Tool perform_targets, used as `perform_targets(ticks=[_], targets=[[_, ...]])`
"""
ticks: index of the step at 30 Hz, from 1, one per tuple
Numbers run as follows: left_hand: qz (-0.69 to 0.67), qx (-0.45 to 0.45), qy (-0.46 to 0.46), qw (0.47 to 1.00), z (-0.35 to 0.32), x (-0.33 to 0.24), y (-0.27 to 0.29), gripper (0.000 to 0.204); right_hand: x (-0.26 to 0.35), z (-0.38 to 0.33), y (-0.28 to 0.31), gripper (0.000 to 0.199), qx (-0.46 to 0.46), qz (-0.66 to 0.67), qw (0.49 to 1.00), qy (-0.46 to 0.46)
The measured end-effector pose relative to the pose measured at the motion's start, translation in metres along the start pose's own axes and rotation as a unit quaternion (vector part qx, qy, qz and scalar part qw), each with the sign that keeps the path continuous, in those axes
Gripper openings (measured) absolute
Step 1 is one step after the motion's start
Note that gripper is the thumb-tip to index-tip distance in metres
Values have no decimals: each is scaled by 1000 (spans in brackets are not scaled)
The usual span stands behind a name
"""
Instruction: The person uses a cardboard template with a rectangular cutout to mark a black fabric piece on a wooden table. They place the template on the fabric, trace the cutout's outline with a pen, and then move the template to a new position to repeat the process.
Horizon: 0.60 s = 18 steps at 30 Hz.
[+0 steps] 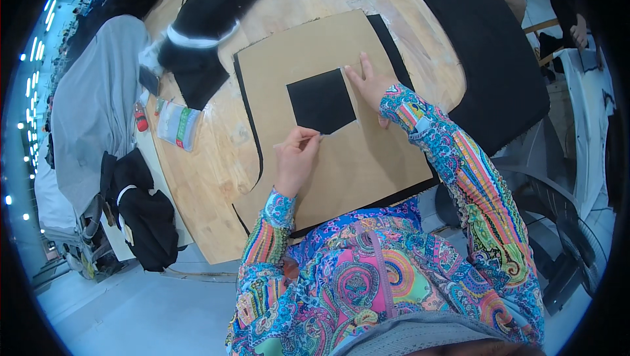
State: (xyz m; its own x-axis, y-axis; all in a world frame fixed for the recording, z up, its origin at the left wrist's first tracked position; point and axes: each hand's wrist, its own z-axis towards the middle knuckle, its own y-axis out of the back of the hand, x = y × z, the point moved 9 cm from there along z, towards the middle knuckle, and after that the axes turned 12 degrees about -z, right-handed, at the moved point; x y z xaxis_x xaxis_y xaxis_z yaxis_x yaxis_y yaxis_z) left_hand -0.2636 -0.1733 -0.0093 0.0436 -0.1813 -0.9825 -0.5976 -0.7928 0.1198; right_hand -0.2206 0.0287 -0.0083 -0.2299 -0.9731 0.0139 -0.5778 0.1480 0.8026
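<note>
A brown cardboard template lies on a black fabric sheet on the wooden table. The black fabric shows through the square cut-out in the template's middle. My left hand is pinched on a small pale piece of chalk, whose tip is at the lower right corner of the cut-out. My right hand lies flat with fingers spread on the cardboard beside the cut-out's right edge.
A large black fabric piece covers the table's right side. Black cloth with a pale stripe lies at the top left, beside a small packet and a red object. Grey cloth and a black garment hang left.
</note>
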Motion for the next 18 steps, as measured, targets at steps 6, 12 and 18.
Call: perform_targets(ticks=[6,12,18], targets=[[48,25,3,999,1,-13,-14,9,-1,-2,1,141,11,-5,1000,0],[65,30,8,997,1,-12,-15,8,1,-3,2,140,13,-4,1000,1],[97,26,4,995,2,-13,-15,9,-2,-1,0,140,12,-5,1000,-4]])
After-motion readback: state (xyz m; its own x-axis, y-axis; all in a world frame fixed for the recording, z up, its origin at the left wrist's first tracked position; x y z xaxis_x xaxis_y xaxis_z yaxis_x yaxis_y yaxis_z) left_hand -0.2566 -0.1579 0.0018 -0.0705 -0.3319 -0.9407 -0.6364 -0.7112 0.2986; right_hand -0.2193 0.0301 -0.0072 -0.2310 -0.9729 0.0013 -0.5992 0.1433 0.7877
